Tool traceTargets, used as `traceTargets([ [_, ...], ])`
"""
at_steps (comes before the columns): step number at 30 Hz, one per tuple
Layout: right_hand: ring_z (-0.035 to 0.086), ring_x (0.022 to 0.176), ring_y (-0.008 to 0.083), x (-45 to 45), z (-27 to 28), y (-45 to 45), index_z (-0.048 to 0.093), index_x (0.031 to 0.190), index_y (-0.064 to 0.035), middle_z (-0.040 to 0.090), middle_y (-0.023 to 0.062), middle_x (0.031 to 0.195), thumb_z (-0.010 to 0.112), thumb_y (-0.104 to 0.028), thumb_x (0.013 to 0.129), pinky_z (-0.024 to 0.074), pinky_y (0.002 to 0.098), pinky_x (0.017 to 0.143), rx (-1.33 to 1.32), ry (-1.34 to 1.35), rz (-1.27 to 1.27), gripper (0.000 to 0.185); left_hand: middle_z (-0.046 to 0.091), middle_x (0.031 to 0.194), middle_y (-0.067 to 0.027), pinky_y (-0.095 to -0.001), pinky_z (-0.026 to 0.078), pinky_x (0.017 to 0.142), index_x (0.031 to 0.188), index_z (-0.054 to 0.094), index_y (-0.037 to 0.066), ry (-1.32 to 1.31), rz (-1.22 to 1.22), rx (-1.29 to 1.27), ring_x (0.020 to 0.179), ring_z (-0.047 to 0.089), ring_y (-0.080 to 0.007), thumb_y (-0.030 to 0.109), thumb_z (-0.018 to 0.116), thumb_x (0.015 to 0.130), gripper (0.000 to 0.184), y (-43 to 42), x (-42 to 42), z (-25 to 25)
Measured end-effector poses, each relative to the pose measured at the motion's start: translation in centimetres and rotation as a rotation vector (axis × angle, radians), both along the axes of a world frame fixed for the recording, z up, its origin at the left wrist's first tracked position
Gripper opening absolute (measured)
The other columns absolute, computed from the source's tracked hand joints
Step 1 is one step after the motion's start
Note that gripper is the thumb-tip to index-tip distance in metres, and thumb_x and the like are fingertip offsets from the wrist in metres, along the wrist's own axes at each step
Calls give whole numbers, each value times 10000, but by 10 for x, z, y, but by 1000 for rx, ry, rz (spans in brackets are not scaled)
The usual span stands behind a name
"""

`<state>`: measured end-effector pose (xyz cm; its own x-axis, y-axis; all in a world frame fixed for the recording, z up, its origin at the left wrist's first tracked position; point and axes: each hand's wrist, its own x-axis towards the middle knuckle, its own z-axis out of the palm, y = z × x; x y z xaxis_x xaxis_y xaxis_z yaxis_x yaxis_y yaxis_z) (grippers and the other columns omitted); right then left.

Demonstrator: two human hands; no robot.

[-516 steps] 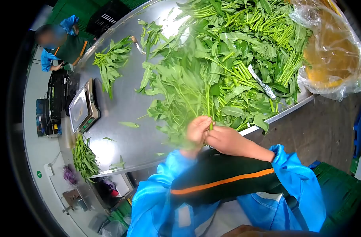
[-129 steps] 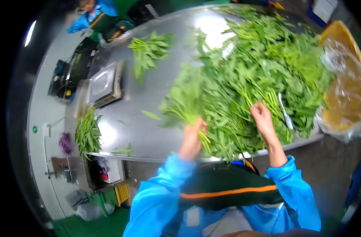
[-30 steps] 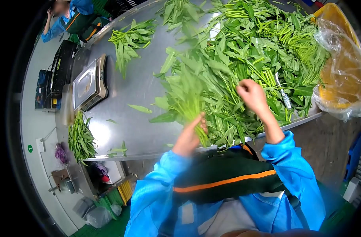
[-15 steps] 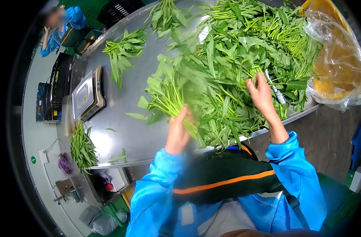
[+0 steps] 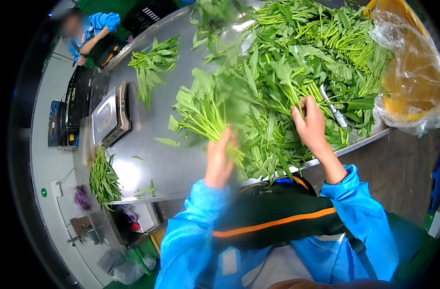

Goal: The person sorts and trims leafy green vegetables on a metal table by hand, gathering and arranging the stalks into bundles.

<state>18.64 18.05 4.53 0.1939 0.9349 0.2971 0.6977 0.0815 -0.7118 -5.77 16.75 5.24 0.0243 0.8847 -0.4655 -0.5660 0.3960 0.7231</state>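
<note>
My left hand [image 5: 220,158] is closed round the stems of a bunch of water spinach [image 5: 200,115], whose leaves point away from me over the table. In my right hand [image 5: 311,126] the fingers pinch a few water spinach stems [image 5: 292,94] just above the big heap of water spinach [image 5: 326,58]. A knife [image 5: 338,114] with a pale patterned handle lies on the heap, just right of my right hand. Part of the view between my hands is blurred.
The metal table [image 5: 157,173] carries a scale [image 5: 111,115] at left and separate bunches [image 5: 155,60] beyond it. A yellow container [image 5: 403,86] with clear plastic stands at right. Another person [image 5: 92,33] is at the far left. Greens [image 5: 103,180] hang over the table's left edge.
My right hand has drawn slightly left and towards me, with stems now showing raised in its fingers. My left hand stays nearly still. The other person has lowered their arms.
</note>
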Motion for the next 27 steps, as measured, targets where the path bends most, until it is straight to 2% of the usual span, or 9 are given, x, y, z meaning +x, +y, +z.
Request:
traceTargets([
  [1, 548, 729, 354, -4, 8, 0, 459, 917, -39, 539, 149, 800, 622, -167, 836, 427, 423, 607, 77, -43, -7, 222, 541, 822, -18, -218, 406, 568, 1078, 521, 65, 7, 2, -5, 643, 469, -71, 145, 597, 907, 203, 0, 3, 4],
  [3, 551, 723, 336, -5, -8, 5, 463, 914, -48, 525, 140, 790, 635, -136, 804, 442, 412, 595, 83, -342, 10, 223, 559, 843, -30, -221, 414, 572, 1085, 519, 62, 2, -23, 7, 648, 475, -75, 142, 602, 903, 216, 0, 9, 6],
  [7, 549, 730, 328, -19, -6, -7, 464, 852, -44, 511, 133, 780, 651, -85, 758, 446, 412, 593, 143, -307, 135, 213, 612, 911, -78, -232, 430, 592, 1100, 508, 42, -8, -96, 16, 660, 496, -94, 123, 628, 876, 267, -5, 22, -1],
  [9, 529, 698, 316, -27, -10, -9, 458, 818, -46, 491, 125, 748, 641, -44, 696, 437, 408, 581, 184, -355, 173, 220, 631, 941, -106, -245, 438, 622, 1116, 495, 27, -9, -133, 20, 679, 507, -115, 98, 619, 869, 286, -5, 32, 0],
  [11, 518, 677, 304, -34, -24, -12, 450, 803, -51, 480, 118, 730, 626, -35, 674, 430, 407, 571, 207, -430, 223, 218, 641, 971, -117, -241, 444, 622, 1059, 528, 22, -4, -122, -9, 693, 524, -115, 74, 615, 867, 217, -8, 40, -4],
  [16, 513, 660, 223, -53, -21, -27, 449, 764, -80, 475, 71, 732, 627, -152, 737, 417, 342, 554, 332, -443, 397, 194, 647, 955, -87, -239, 457, 662, 1032, 578, 13, 11, -74, -22, 785, 581, -126, 66, 623, 862, 183, -9, 48, -18],
  [19, 526, 665, 223, -54, -22, -28, 463, 771, -77, 498, 71, 755, 630, -181, 764, 424, 331, 560, 397, -404, 428, 197, 641, 971, -81, -269, 482, 706, 1066, 578, 11, 19, -88, 3, 834, 601, -148, 76, 622, 864, 217, -9, 48, -27],
  [21, 536, 664, 203, -53, -23, -29, 475, 782, -77, 509, 65, 763, 631, -179, 763, 431, 313, 561, 393, -446, 442, 187, 631, 1024, -87, -318, 523, 749, 1120, 563, 14, 61, -142, 23, 898, 625, -184, 103, 607, 884, 256, -9, 42, -35],
  [27, 542, 621, 176, -51, -14, -33, 451, 757, -98, 458, 27, 664, 603, -140, 730, 427, 298, 505, 295, -605, 429, 161, 645, 960, -95, -319, 530, 724, 1064, 599, -11, 70, -32, -49, 844, 635, -195, 77, 602, 867, 216, -2, 45, -40],
])
